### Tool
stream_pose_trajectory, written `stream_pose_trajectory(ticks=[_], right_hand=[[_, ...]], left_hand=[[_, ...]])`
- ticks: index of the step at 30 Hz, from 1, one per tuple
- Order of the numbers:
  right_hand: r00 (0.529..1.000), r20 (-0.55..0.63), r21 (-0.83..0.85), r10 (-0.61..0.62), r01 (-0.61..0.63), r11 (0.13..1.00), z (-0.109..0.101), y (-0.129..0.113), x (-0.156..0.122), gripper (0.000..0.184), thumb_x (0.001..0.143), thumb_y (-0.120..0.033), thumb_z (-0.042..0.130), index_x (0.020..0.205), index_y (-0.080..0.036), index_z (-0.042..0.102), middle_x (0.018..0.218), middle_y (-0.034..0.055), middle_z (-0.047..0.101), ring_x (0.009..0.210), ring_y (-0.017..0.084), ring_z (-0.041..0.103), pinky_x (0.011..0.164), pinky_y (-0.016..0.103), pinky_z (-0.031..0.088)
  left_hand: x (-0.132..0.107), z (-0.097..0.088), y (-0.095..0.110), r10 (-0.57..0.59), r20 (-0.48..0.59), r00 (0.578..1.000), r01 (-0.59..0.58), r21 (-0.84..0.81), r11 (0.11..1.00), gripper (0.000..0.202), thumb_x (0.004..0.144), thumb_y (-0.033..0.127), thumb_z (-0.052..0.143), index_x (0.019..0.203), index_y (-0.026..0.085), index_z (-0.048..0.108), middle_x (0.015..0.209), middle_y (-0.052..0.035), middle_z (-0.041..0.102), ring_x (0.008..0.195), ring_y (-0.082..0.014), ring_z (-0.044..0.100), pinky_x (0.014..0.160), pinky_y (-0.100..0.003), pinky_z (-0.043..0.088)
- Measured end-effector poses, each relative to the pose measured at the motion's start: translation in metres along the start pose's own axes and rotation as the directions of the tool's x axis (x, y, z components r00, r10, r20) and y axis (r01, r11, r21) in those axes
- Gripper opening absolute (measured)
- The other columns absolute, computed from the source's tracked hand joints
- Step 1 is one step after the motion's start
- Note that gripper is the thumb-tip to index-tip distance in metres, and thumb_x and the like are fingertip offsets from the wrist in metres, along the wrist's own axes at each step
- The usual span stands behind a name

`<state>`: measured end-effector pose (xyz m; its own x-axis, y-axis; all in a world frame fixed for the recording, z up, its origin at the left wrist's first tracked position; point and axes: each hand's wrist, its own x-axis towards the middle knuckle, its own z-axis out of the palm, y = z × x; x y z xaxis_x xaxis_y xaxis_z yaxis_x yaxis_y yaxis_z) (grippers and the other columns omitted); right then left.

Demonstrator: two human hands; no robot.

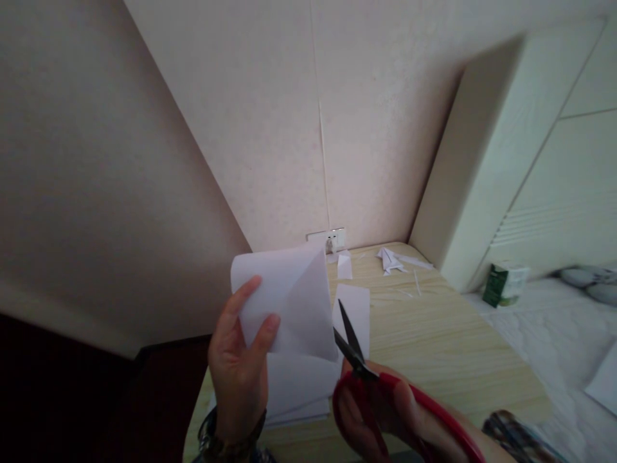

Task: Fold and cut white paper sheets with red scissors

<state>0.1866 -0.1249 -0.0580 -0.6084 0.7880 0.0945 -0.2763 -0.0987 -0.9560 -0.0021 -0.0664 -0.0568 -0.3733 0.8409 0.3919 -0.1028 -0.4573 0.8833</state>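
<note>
Head view is filled first by a pale wall (pixel 241 128) and a cream headboard (pixel 530 161). Below them come the white bed (pixel 554 334) on the right and a light wooden surface (pixel 434 334) in the middle. A stack of white sheets (pixel 299 392) lies at the surface's near edge.

Above that stack, the left hand (pixel 238 366) holds a folded paper (pixel 289 302) upright in the air. Its grip is closed, with the thumb in front and a fingertip on the face. The right hand (pixel 385 418) is closed through the red handles of the scissors (pixel 359 366). The blades are parted a little and point up and away. They sit just at the folded paper's lower right corner, so the paper lies up and to the left of them (whether steel touches paper cannot be told).

Farther back lie a small paper figure (pixel 390 259), a wall socket (pixel 330 239) and thin scraps. A green box (pixel 504 285) stands on the bed.
</note>
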Motion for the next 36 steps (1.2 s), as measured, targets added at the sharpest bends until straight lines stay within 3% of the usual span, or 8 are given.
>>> stream_pose_trajectory(ticks=[3, 6, 10, 15, 20, 26, 36], right_hand=[[0.994, 0.005, 0.032, -0.105, 0.104, 0.994, 0.001, 0.011, 0.006, 0.063, 0.09, -0.074, 0.022, 0.08, -0.019, 0.049, 0.065, -0.0018, 0.044, 0.057, 0.012, 0.039, 0.058, 0.029, 0.034], [0.988, -0.053, 0.034, -0.145, 0.147, 0.989, 0.003, 0.016, 0.009, 0.059, 0.091, -0.073, 0.025, 0.08, -0.019, 0.048, 0.068, -0.0021, 0.043, 0.059, 0.012, 0.037, 0.059, 0.028, 0.032], [0.987, -0.077, -0.001, -0.141, 0.141, 0.99, 0.002, 0.012, 0.008, 0.058, 0.09, -0.074, 0.03, 0.078, -0.02, 0.048, 0.069, -0.0022, 0.042, 0.058, 0.013, 0.036, 0.057, 0.029, 0.031], [0.997, -0.014, 0.022, -0.076, 0.076, 0.997, -0.002, 0.009, 0.004, 0.059, 0.087, -0.075, 0.033, 0.083, -0.02, 0.051, 0.069, -0.0019, 0.044, 0.057, 0.013, 0.038, 0.056, 0.029, 0.032], [0.998, 0.01, 0.05, -0.057, 0.056, 0.997, -0.002, 0.017, 0.004, 0.065, 0.085, -0.08, 0.027, 0.079, -0.02, 0.051, 0.064, -0.0024, 0.045, 0.056, 0.013, 0.04, 0.055, 0.028, 0.034], [0.988, 0.015, 0.103, -0.154, 0.152, 0.983, -0.002, 0.034, 0.008, 0.07, 0.087, -0.078, 0.016, 0.078, -0.017, 0.05, 0.062, -0.0011, 0.044, 0.055, 0.012, 0.042, 0.055, 0.027, 0.035], [0.974, -0.078, 0.238, -0.213, 0.225, 0.945, 0.006, 0.034, 0.013, 0.065, 0.089, -0.076, 0.025, 0.08, -0.016, 0.051, 0.062, -0.002, 0.045, 0.053, 0.01, 0.041, 0.054, 0.026, 0.033]], left_hand=[[-0.008, -0.003, -0.004, -0.037, 0.016, 0.999, 0.037, 0.016, 0.999, 0.043, 0.072, 0.022, 0.079, 0.113, 0.027, 0.07, 0.124, -0.0028, 0.066, 0.114, -0.0217, 0.061, 0.09, -0.025, 0.052], [-0.012, -0.003, -0.004, -0.08, 0.041, 0.996, 0.078, 0.043, 0.996, 0.045, 0.071, 0.025, 0.08, 0.114, 0.027, 0.07, 0.12, -0.004, 0.067, 0.109, -0.0233, 0.063, 0.087, -0.028, 0.053], [-0.011, -0.005, -0.001, -0.059, 0.131, 0.99, 0.045, 0.108, 0.993, 0.052, 0.069, 0.026, 0.08, 0.119, 0.031, 0.067, 0.125, -0.0027, 0.065, 0.105, -0.0232, 0.065, 0.085, -0.028, 0.054], [0.0, -0.015, 0.004, -0.084, 0.272, 0.959, 0.049, 0.134, 0.99, 0.078, 0.063, 0.027, 0.083, 0.136, 0.034, 0.055, 0.147, -0.0017, 0.051, 0.126, -0.0306, 0.054, 0.099, -0.035, 0.05], [0.005, -0.02, 0.006, -0.062, 0.317, 0.946, 0.009, 0.164, 0.986, 0.089, 0.061, 0.027, 0.084, 0.143, 0.031, 0.047, 0.155, -0.0023, 0.041, 0.138, -0.0345, 0.041, 0.113, -0.041, 0.036], [0.002, -0.021, 0.005, -0.03, 0.34, 0.94, -0.038, 0.192, 0.981, 0.094, 0.06, 0.026, 0.086, 0.144, 0.03, 0.045, 0.156, -0.0046, 0.038, 0.138, -0.0358, 0.041, 0.111, -0.041, 0.04], [-0.005, -0.018, 0.009, -0.078, 0.339, 0.938, 0.025, 0.16, 0.987, 0.101, 0.06, 0.022, 0.087, 0.148, 0.034, 0.037, 0.158, -0.0025, 0.035, 0.127, -0.0343, 0.054, 0.093, -0.034, 0.055]])
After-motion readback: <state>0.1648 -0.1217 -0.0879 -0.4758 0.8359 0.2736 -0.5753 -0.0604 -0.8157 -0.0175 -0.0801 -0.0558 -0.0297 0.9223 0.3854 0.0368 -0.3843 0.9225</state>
